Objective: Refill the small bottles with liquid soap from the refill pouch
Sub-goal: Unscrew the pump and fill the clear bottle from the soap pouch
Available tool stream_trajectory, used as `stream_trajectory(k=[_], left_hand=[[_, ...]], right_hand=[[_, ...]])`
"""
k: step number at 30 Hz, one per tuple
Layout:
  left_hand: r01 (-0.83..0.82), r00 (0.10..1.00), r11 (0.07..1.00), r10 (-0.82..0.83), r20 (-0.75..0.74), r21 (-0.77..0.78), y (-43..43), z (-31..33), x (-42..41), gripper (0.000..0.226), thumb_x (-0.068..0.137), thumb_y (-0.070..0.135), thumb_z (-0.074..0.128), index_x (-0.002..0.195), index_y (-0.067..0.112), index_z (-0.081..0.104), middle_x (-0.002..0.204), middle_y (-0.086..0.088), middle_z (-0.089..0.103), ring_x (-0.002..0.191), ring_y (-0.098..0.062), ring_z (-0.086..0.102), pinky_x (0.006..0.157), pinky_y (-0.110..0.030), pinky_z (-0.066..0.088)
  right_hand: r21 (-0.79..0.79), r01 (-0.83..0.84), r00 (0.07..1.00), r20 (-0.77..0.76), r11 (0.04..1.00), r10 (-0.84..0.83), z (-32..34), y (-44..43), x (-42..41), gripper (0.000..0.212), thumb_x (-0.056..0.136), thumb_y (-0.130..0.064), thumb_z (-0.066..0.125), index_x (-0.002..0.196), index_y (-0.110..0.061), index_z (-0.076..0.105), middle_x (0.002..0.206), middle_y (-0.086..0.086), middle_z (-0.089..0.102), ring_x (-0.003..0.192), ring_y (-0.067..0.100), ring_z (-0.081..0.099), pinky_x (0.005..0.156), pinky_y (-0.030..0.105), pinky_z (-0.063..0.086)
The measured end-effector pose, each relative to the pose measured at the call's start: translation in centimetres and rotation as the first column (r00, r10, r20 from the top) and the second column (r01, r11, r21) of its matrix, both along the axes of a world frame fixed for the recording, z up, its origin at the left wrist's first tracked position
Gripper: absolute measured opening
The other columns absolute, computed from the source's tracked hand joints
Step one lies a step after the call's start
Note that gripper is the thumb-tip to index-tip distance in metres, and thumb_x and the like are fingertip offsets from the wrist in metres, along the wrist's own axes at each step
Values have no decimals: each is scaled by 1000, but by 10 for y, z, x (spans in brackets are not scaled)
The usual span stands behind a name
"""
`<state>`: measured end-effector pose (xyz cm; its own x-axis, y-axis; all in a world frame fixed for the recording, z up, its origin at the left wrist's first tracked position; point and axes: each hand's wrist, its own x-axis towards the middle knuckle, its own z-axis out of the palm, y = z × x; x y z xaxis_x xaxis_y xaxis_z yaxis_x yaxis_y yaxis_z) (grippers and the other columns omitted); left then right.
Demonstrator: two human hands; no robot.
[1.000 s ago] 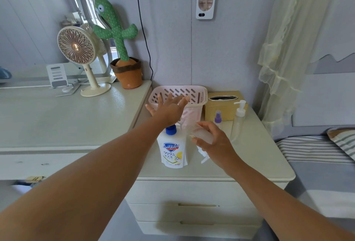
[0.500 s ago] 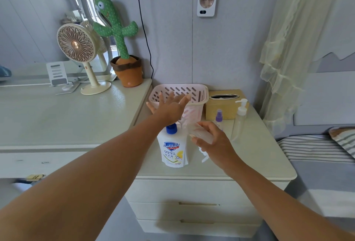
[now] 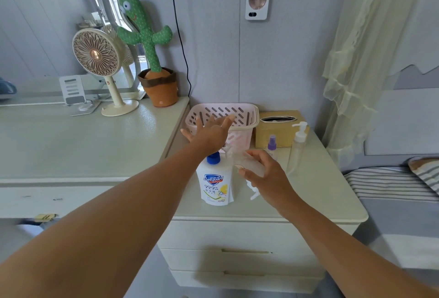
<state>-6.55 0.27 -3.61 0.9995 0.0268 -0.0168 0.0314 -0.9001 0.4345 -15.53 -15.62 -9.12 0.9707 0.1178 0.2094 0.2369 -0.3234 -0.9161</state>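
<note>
The white, blue-capped refill pouch point(image 3: 215, 186) stands upright, its cap just beneath the left hand point(image 3: 210, 135), whose fingers are spread and empty. The right hand point(image 3: 268, 176) grips a clear plastic bottle point(image 3: 249, 163) beside it.

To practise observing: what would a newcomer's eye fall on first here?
Two bare arms reach over the cream nightstand: the left hand spreads open by the pink basket, the right hand grips a small clear bottle. Between them stands the white refill pouch with its blue cap; a green cactus toy stands back left.
</note>
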Motion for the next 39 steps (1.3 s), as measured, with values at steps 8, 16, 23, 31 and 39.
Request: stream_trajectory(k=[8,16,23,31,39], left_hand=[[-46,999,998,47,17,-53,-2,-7,7,79,86,75,-1,145,35,34,152,-3,35,147,-29,9,111,-67,-4],[-28,999,995,29,-19,92,-14,-1,1,67,92,67,2,148,38,26,159,1,16,147,-28,-5,107,-67,-14],[1,998,974,-16,64,228,-9,4,3,57,96,60,5,149,43,13,161,3,-6,145,-28,-18,105,-67,-16],[-33,999,988,27,38,151,-8,-18,12,89,73,82,-17,148,47,17,159,10,2,146,-22,-17,108,-66,-17],[-12,1000,993,12,1,119,-13,8,-1,54,100,55,6,150,39,12,161,3,-2,146,-25,-15,108,-65,-16]], right_hand=[[-9,31,999,8,999,-31,0,-1,6,41,86,-24,68,123,-25,51,116,-15,55,105,3,50,76,8,39],[16,39,999,-26,999,-38,-4,-5,5,40,86,-24,67,122,-26,51,114,-13,56,105,6,52,81,18,46],[16,32,999,-18,999,-32,1,-4,6,41,85,-24,68,123,-27,51,114,-12,55,104,6,51,77,17,46],[35,37,998,-46,999,-35,-12,-1,4,39,85,-24,68,120,-27,52,109,-13,56,101,8,54,84,29,51],[77,10,1000,-29,997,-8,-1,-6,7,40,84,-25,69,120,-27,53,109,-12,57,101,9,55,83,26,50]])
